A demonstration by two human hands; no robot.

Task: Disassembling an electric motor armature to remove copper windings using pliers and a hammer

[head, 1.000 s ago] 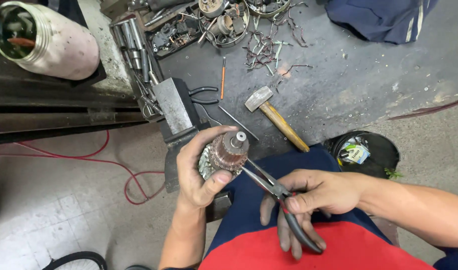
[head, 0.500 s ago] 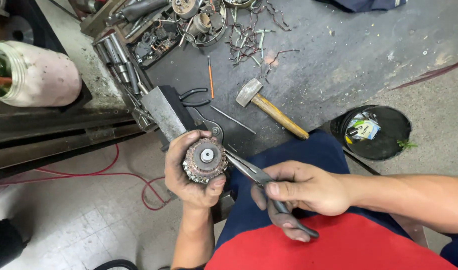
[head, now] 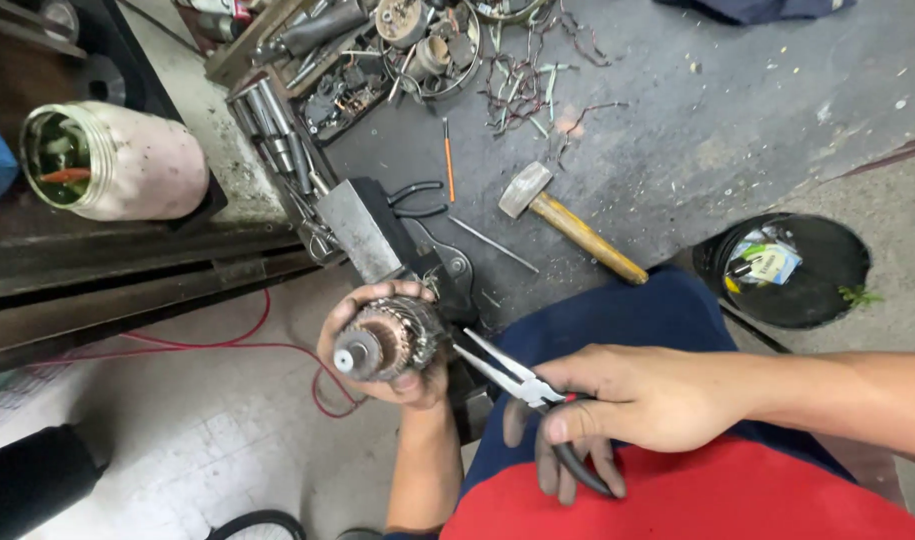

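With your left hand (head: 382, 345) wrapped tight around the motor armature (head: 387, 340) above your knee, steady it while your right hand (head: 642, 400), clenched on the pliers (head: 522, 385), guides the tips squarely in.

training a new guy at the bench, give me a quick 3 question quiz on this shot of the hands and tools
1. True or false: the left hand holds the motor armature off the floor.
2. Which tool is in the right hand? A) hammer B) long-nose pliers C) screwdriver
3. Fill in: the wooden-handled hammer lies on the dark ____ beyond the knees.

Key
1. True; the fingers wrap around it.
2. B; the long-nose pliers point their tips at the armature.
3. mat, with loose wire scraps further up it.
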